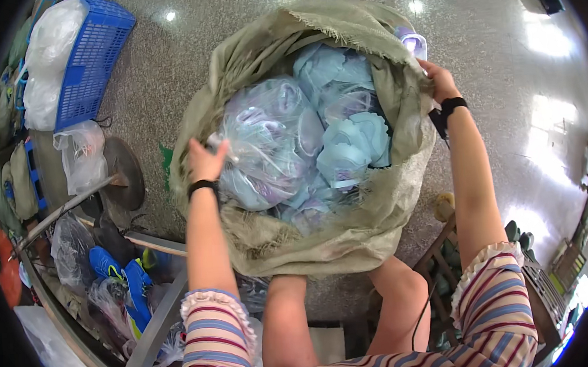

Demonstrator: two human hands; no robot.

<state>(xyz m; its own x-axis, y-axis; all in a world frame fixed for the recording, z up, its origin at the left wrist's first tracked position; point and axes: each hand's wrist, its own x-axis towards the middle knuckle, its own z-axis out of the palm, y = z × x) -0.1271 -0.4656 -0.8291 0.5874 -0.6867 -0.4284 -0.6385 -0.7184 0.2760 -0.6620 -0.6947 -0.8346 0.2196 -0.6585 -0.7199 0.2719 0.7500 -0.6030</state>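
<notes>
Head view: burlap sack (351, 237), open and propped against my knees, packed nearly to the brim with clear bags of pale blue pieces. My left hand (205, 160), fingers clenched on the top clear plastic bag (264, 141) at the sack's left rim. My right hand (439, 80), fingers gripping the sack's right edge. By my judgement, filling nearly done. Blue crate (91, 58) on the floor, far left.

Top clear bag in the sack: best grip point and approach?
Grip the clear bag at its gathered neck on the left, where the left hand already pinches it. Come from above-left: the sack walls block the sides, and the bulging body offers no firm hold.
</notes>
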